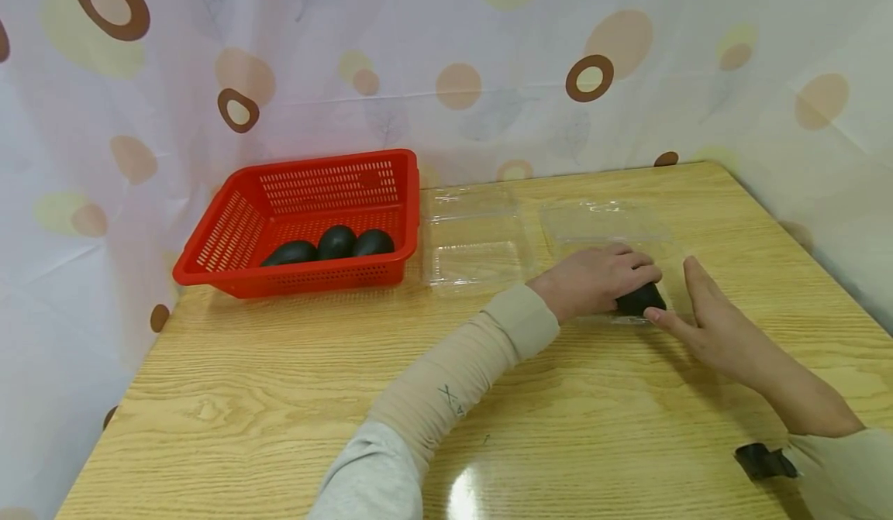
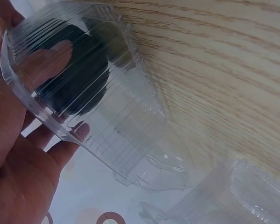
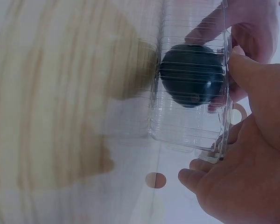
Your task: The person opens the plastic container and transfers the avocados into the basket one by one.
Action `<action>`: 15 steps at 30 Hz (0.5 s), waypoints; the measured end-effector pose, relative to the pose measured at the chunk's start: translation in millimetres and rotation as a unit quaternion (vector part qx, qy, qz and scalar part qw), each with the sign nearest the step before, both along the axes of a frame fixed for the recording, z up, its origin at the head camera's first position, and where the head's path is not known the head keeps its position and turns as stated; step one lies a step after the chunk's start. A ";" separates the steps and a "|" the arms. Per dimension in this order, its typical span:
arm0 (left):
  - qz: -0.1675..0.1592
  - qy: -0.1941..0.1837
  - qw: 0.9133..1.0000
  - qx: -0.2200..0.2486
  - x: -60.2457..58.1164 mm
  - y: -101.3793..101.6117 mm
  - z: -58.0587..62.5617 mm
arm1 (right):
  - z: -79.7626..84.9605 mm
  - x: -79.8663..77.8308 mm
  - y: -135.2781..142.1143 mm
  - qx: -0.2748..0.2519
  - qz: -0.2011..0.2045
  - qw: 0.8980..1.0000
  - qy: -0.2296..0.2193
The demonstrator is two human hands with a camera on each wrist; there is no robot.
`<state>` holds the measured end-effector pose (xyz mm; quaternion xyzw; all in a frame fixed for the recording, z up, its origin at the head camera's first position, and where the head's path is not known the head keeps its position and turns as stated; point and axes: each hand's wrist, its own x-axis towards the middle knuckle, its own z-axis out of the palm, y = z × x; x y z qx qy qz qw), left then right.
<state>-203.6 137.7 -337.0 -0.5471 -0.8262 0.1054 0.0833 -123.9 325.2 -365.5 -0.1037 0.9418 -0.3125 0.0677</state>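
In the head view, my left hand (image 1: 593,280) reaches into a clear plastic clamshell box (image 1: 603,222) at the right, its fingers curled over a dark avocado (image 1: 642,301). Through the ribbed wall in the left wrist view, the avocado (image 2: 84,79) shows inside the box with a fingertip against it. My right hand (image 1: 729,342) is at the box's right side, fingers extended and thumb by the near rim. In the right wrist view, the right thumb (image 3: 245,70) is close to the avocado (image 3: 191,77); whether it touches the fruit or only the rim is unclear.
A red plastic basket (image 1: 412,214) stands at the back left with several avocados (image 1: 337,242) inside. Between it and the hands lies another open clear box (image 1: 477,260). A patterned curtain (image 1: 391,39) hangs behind the wooden table (image 1: 279,396).
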 end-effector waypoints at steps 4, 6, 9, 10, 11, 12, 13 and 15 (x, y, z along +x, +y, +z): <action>-0.001 -0.014 1.000 -0.014 0.7 0.3 0.3 | -0.3 -0.1 -0.2 -0.001 0.001 1.000 0.001; -0.003 -0.010 1.000 -0.019 0.6 0.1 0.5 | -0.5 -0.3 -0.5 0.000 0.000 1.000 0.000; -0.002 -0.005 1.000 -0.025 0.1 -1.2 1.6 | -0.5 -0.4 -0.8 0.002 0.000 1.000 -0.001; -0.002 -0.002 1.000 -0.026 -0.1 -1.9 2.1 | -0.4 -0.3 -0.8 0.003 -0.001 1.000 -0.001; -0.001 -0.001 1.000 -0.024 -0.3 -2.6 2.9 | -0.3 -0.2 -0.8 0.004 -0.001 1.000 0.000; -0.001 0.002 1.000 -0.020 -0.6 -3.4 3.9 | 0.0 0.1 -0.8 0.003 -0.001 1.000 0.000; -0.001 0.004 1.000 -0.015 -0.7 -4.4 5.0 | 0.0 0.2 -0.8 0.003 0.000 1.000 0.001; 0.002 0.005 1.000 -0.006 -0.5 -6.4 7.9 | 0.1 0.6 -0.6 0.001 0.002 1.000 0.002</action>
